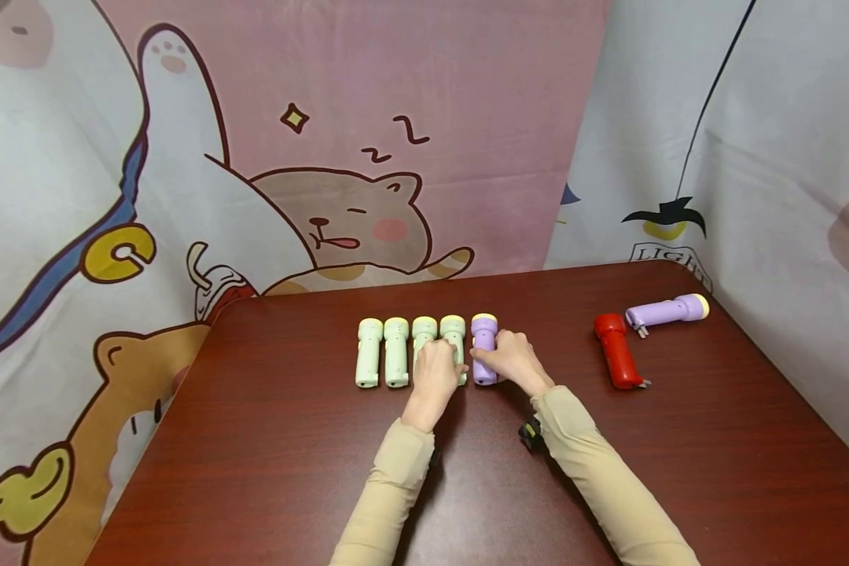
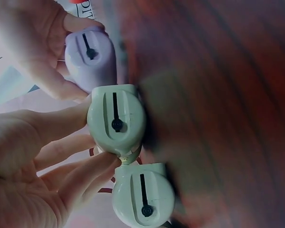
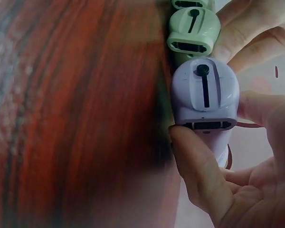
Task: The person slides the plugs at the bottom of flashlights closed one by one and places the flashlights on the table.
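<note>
Several pale green flashlights stand side by side in a row on the table, heads toward the back, among them the leftmost flashlight. My left hand grips the rightmost green flashlight, thumb on one side and fingers on the other; in the head view the hand partly covers it and its neighbour. Just right of it lies a purple flashlight, lined up with the row. My right hand holds this purple flashlight between thumb and fingers, as the right wrist view shows. A narrow gap parts it from the green ones.
On the table's right side lie a red flashlight and a second purple flashlight, each with a small tab sticking out of its tail end. The brown table meets cartoon-printed cloth at the back and sides.
</note>
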